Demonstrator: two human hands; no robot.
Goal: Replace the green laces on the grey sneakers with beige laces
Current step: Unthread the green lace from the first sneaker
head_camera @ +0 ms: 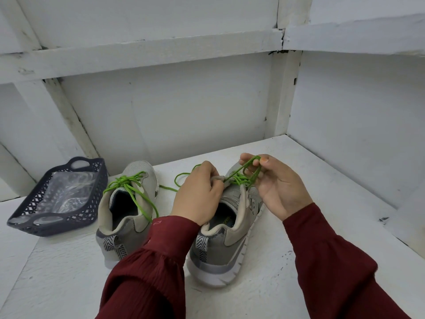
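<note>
Loosening looks to be the step in hand: the green lace (239, 179) is threaded through the eyelets of the grey sneaker (230, 233), which stands heel toward the camera on the white shelf (299, 261). The right hand (280, 187) hovers over this sneaker's toe end, thumb and fingers pinching a raised loop of that lace. The left hand (197, 194) sits over its tongue with fingers curled down on it, as far as I can make out, to brace the shoe. A slack tail of lace trails onto the shelf beyond the left hand. Left of this sneaker stands the second sneaker (128, 222), its own lace (128, 183) tied. Farther left again is a dark basket (23, 217) holding a clear plastic packet (62, 192); I cannot tell whether the beige laces are inside. My worry is the pull. If the loop is drawn while the crossings sit bunched, I judge it could cinch into a knot, or drag the light shoe sideways should the left hand's hold slip. The loose tail could also snag under the sole.
</note>
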